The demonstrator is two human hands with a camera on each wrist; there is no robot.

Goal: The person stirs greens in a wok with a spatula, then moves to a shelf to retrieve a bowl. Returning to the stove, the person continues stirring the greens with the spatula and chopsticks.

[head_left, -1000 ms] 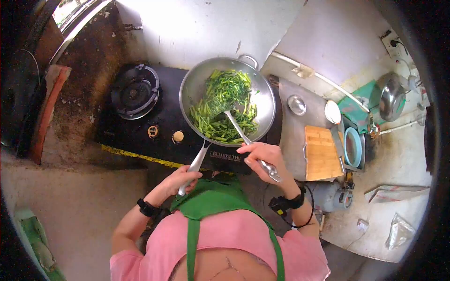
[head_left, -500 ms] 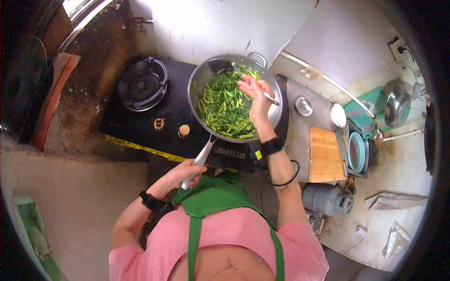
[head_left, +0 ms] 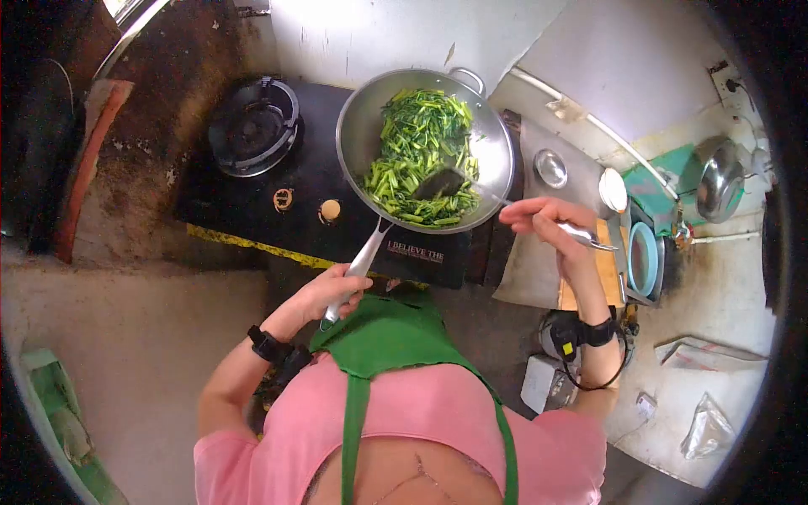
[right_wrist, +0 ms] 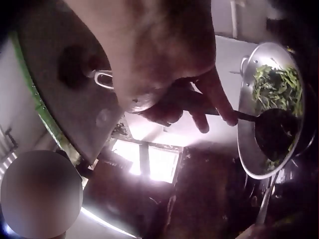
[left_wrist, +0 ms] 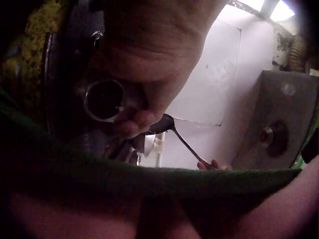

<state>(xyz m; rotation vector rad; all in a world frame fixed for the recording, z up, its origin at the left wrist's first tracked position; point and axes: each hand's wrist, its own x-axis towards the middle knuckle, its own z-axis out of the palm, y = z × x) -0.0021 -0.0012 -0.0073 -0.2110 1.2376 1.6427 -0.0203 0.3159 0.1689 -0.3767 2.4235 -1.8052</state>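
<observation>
A steel wok on the stove holds chopped leafy greens, heaped from the far side to the near right. My left hand grips its long metal handle; in the left wrist view, fingers of that hand wrap close to the handle's ring-shaped end. Off the wok's near right edge, my right hand holds a metal wok spatula by its handle. The dark spatula blade overlaps the near greens. In the right wrist view, the blade shows broad and rounded over the wok.
An unused burner lies left of the wok on the black stovetop. To the right are a small metal bowl, a white bowl, a wooden cutting board and a blue basin. A gas cylinder stands below.
My right hand reached over the wok with the spatula at the far side, then drew back to the near right. The greens have shifted; my left hand stays on the handle.
</observation>
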